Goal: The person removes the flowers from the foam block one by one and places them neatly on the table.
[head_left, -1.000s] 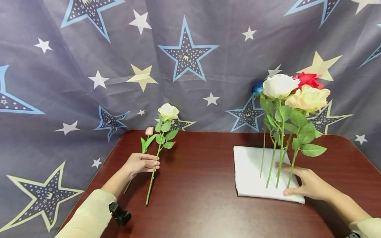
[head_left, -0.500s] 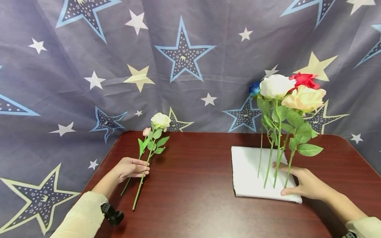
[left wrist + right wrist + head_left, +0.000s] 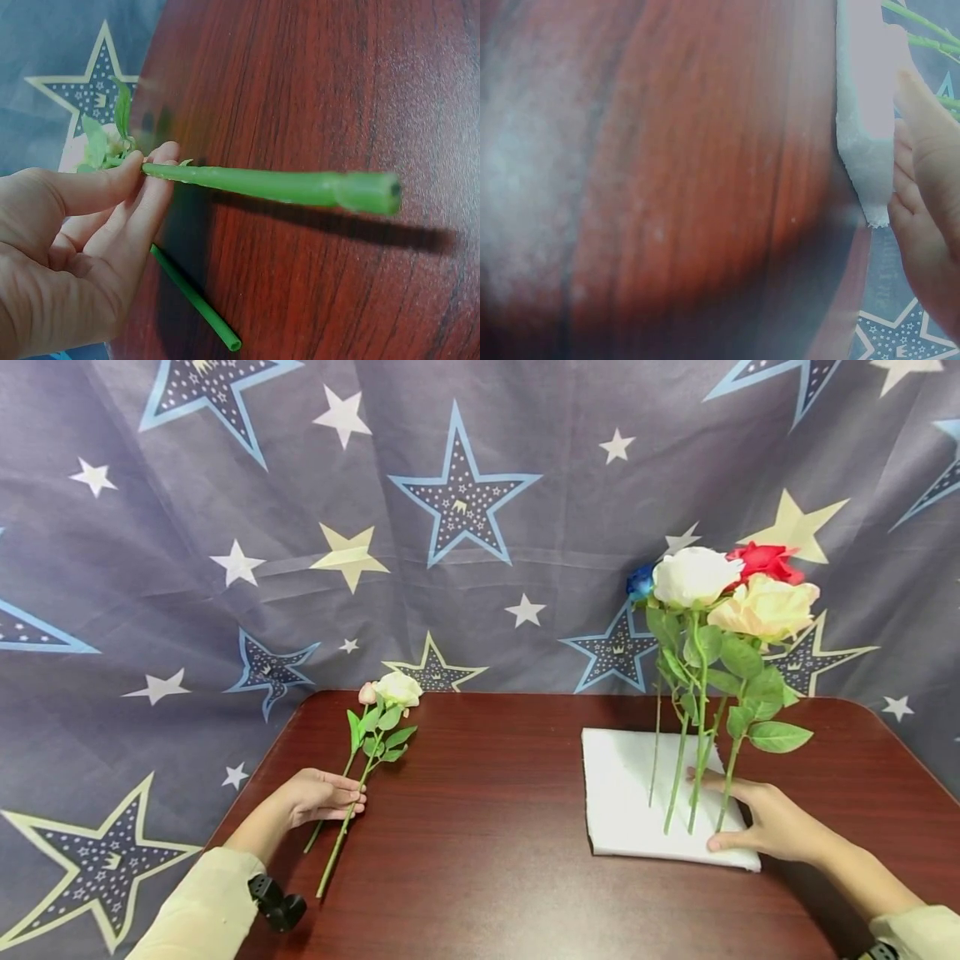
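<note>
Reddish-brown table (image 3: 480, 802) fronts starry cloth (image 3: 570, 518), left grip (image 3: 318, 797) pinching a white rose (image 3: 398, 690), right grip (image 3: 776, 823) spread on white board (image 3: 618, 797).

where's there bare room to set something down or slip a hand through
The table is bare between the held rose and the white board; a narrower strip of board lies free left of the stems. It is crowded at the left hand, with the pink tulip close by, and where the right hand rests on the board beside the stems.

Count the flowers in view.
6: cream rose in the left hand; tulip beside it; blue rose, white rose, red rose and peach rose in the block. More may be hidden.
</note>
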`<state>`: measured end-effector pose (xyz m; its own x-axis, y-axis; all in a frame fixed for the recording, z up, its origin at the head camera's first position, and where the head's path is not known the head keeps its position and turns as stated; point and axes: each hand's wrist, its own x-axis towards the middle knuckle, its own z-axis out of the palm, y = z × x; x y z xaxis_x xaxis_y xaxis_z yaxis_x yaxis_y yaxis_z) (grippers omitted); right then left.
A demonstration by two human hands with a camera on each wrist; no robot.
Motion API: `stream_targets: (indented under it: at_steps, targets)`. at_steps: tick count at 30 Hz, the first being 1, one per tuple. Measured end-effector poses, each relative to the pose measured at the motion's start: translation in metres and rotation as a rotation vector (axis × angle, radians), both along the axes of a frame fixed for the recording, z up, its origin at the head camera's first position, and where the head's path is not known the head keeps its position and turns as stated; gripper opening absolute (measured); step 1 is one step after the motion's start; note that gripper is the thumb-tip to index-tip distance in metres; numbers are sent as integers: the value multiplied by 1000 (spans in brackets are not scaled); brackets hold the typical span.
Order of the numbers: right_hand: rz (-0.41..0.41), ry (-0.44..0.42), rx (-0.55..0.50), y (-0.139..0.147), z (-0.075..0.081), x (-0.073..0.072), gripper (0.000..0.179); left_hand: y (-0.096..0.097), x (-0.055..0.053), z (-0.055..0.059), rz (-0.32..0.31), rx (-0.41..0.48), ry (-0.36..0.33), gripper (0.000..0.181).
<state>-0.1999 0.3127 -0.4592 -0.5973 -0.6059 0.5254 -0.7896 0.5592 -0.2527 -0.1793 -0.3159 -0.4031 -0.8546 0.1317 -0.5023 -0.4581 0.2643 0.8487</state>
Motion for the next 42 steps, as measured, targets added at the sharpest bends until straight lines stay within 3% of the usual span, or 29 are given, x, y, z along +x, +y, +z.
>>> stream_targets:
  at_steps: [9, 14, 27, 31, 38, 42]
  targets:
    - [-14, -12, 10, 0, 1, 1, 77, -6, -2, -11, 27, 72, 22, 45]
    - [-41, -20, 25, 0, 2, 1, 76, -6, -3, -15, 33, 38, 67, 45]
    - [-31, -23, 26, 2, -1, 0, 77, 6, 0, -9, 67, -218, 201, 38]
    - [-33, -36, 23, 1, -1, 1, 77, 9, 0, -6, 105, -313, 253, 40]
    - [-41, -29, 27, 0, 0, 3, 75, 27, -6, 3, 117, -670, 456, 53]
    - [-42, -24, 30, -1, 1, 3, 74, 48, -12, 9, 112, -695, 575, 51]
